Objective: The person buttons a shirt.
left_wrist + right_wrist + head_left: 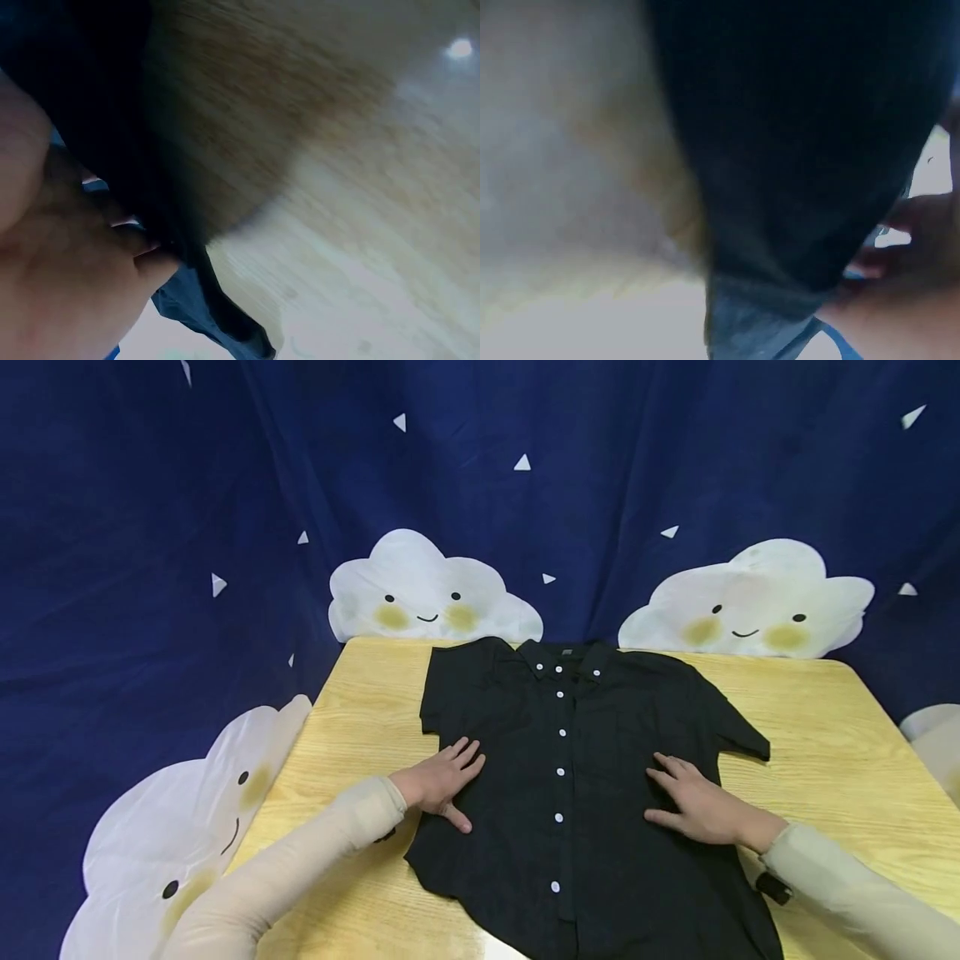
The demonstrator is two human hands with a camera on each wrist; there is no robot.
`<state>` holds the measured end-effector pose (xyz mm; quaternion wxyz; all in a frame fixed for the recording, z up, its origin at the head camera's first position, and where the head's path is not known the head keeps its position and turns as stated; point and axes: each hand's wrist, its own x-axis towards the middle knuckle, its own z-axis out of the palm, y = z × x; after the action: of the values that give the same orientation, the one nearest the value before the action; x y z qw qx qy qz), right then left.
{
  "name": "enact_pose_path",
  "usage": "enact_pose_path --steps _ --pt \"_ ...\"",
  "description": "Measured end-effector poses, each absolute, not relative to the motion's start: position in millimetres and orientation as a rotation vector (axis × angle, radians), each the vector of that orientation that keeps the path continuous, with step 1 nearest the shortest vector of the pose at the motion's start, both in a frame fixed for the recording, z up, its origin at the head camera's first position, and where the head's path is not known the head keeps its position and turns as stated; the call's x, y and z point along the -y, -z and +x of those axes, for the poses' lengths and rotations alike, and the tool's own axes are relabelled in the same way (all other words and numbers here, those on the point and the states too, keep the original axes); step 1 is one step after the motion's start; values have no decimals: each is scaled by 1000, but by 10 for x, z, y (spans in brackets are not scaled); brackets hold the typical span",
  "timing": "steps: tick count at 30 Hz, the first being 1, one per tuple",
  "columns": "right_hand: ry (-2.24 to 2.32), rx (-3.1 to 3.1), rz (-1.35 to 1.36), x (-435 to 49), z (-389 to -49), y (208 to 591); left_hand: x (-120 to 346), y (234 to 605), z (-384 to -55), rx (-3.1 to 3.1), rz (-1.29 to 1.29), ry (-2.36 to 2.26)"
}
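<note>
Left hand [441, 783]: released, fingers spread, resting on left side of black shirt [517, 793]. Shirt lies buttons-up on wooden counter [367, 693], collar at far edge, hem toward the person. White buttons [560, 772] run down the middle; small neck label [567, 652] inside collar, too small to read. Right hand [699, 803]: released, fingers extended, on shirt's right side.
</note>
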<state>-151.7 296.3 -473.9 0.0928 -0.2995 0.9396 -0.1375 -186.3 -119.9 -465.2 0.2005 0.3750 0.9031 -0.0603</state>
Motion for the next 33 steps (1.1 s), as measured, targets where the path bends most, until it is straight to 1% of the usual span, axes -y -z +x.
enact_pose_path --steps 3,7,14,18,21,27,33 --pt "477 -2637 -795 -2949 -1417 4737 1198 4669 -1858 -2502 1005 194" --pt "480 -2558 -770 -2962 -1342 4775 1196 4713 -1831 -2491 975 227" --pt "513 -2612 -852 -3060 -1292 4828 1227 4730 -1748 -2537 999 304" --pt "539 -2623 -936 -3074 -1216 4805 1239 4691 -1636 -2572 1138 373" --pt "563 -2606 -987 -3101 -1135 4800 1253 4667 -1541 -2555 1226 339" --pt "530 -2653 -1016 -3199 -1036 4883 1284 4680 -1418 -2490 1131 222" --pt "525 -2727 -1138 -3306 -1055 4962 1267 4723 -1376 -2507 1078 323"
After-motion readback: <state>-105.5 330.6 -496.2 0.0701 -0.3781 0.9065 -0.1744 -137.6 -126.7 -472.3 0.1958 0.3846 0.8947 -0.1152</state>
